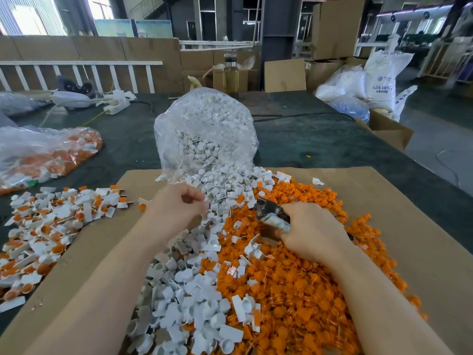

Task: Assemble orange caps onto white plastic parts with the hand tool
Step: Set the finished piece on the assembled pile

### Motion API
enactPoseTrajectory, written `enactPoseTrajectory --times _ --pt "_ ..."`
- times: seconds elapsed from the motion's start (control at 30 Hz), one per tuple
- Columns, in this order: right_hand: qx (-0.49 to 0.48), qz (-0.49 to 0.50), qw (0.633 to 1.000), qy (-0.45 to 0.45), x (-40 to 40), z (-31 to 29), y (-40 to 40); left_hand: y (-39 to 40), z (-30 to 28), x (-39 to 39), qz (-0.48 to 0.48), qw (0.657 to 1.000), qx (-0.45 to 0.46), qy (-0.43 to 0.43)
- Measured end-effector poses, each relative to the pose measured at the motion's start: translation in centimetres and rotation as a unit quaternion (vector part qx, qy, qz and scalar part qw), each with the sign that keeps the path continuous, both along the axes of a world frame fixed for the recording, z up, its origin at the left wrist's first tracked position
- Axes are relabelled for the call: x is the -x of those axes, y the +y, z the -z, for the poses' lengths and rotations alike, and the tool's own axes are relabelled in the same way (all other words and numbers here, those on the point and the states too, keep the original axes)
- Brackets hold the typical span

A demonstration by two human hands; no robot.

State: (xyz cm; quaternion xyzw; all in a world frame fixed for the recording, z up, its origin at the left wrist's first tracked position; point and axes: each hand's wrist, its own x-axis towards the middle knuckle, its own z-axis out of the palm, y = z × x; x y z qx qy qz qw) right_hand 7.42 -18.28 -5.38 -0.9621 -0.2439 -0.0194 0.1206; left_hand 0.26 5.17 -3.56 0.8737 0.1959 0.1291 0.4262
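Metal hand tool in right hand points up-left.

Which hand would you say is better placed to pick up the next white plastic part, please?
Left. The left hand hovers, fingers curled, over the loose white plastic parts, while the right hand grips the metal hand tool over the orange caps.

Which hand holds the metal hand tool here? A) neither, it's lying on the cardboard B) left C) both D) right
D: the right hand grips the metal hand tool over the pile of orange caps, while the left hand is at the white plastic parts, away from the tool.
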Motion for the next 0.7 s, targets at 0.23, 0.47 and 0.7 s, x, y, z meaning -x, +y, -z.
enactPoseTrajectory --times 0.23,0.47,0.7 --pt "0.009 -0.035 0.999 0.001 0.1 0.1 0.6 -0.9 1.8 -0.5 0.066 0.959 -0.272 0.043" --pt "0.000 -0.023 1.000 0.002 0.2 0.0 0.3 -1.0 1.7 -0.3 0.056 0.964 -0.257 0.048" --pt "-0.017 -0.026 1.000 -0.002 0.4 0.0 0.8 -0.8 1.9 -0.3 0.056 0.966 -0.246 0.062"
